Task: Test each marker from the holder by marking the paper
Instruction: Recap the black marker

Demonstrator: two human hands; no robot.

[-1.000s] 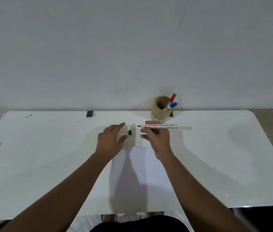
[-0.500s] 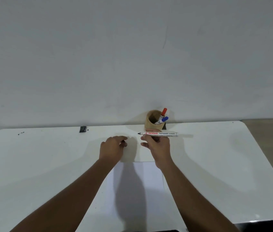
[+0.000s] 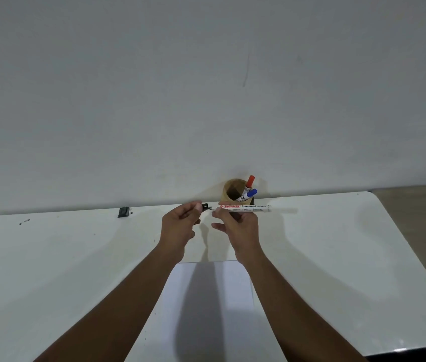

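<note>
Right now I hold the white permanent marker [image 3: 244,208] level in my right hand [image 3: 238,228], pinched between thumb and fingers near its writing end, barrel pointing right and tip pointing left. My left hand [image 3: 180,226] is closed around the small black cap [image 3: 205,206], which sits just beside the tip, nearly touching it; I cannot tell whether it has started onto the tip. Both hands hover above the counter [image 3: 337,257], just near of the brown holder [image 3: 232,192] that stands at the far edge against the wall. Two more markers lean in the holder, a red-capped one [image 3: 250,182] and a blue-capped one [image 3: 249,195].

I judge this to be the capping step for this marker: cap and tip are lined up end to end. The paper [image 3: 212,309] lies on the counter near me, between my forearms; I see no marks on it, though shadow covers much of it. Next I need to keep cap and tip on one line and press them together until the cap seats, then return this marker to the holder and take one of the other two.
</note>
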